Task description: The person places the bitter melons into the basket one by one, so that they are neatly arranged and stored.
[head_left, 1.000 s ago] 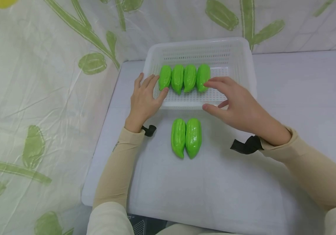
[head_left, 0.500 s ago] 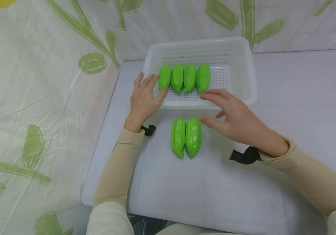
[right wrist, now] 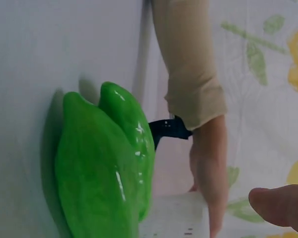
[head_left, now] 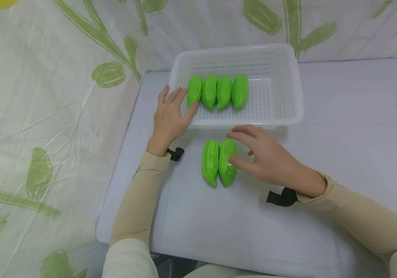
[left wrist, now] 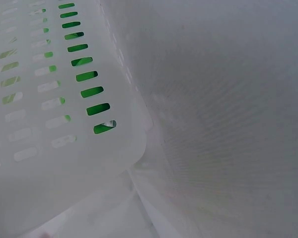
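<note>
Two glossy green peppers lie side by side on the table in front of the basket: a left pepper (head_left: 210, 163) and a right pepper (head_left: 227, 170). My right hand (head_left: 266, 156) hovers over the right pepper's edge, fingers and thumb apart, holding nothing. In the right wrist view, its thumb (right wrist: 283, 208) stands clear of both peppers. My left hand (head_left: 171, 119) rests at the left front corner of the white plastic basket (head_left: 288, 122), fingers spread over the rim. Inside the basket several more green peppers (head_left: 224, 92) stand in a row toward its left.
The table (head_left: 354, 127) has a pale cover. Behind it and to the left hangs a plastic sheet (head_left: 63, 116) with a leaf print. Within the basket, the slotted floor (head_left: 260, 96) shows right of the row. Basket slots (left wrist: 92, 92) fill part of the left wrist view.
My right hand has come back from above the basket toward me and slightly left, to over the right loose pepper. The left hand and all the peppers have stayed put.
</note>
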Available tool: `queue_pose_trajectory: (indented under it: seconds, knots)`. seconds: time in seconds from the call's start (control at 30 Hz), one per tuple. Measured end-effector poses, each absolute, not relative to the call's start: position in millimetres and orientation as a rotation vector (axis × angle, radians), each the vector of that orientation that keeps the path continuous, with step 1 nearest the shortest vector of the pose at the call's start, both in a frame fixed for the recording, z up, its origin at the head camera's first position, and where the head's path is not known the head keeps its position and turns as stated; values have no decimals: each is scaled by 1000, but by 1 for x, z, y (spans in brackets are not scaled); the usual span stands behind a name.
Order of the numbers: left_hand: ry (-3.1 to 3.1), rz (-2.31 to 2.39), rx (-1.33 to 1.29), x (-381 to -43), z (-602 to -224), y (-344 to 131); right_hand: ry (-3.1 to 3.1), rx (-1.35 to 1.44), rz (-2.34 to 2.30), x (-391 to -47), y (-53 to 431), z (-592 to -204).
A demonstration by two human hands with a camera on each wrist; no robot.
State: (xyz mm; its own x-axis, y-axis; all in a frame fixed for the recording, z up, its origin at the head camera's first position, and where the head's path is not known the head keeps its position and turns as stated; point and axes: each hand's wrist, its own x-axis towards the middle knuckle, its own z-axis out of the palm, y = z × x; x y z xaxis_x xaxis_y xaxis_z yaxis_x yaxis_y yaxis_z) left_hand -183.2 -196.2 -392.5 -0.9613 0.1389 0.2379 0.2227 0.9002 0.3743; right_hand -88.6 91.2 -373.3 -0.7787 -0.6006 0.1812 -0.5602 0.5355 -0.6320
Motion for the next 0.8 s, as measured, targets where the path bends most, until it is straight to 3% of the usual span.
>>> queue_pose_trajectory:
  seconds: [0.8]
  knots:
    - [-2894,-595,-247,-184,-392,-196,2718,-1017,-976,-87,69,-426]
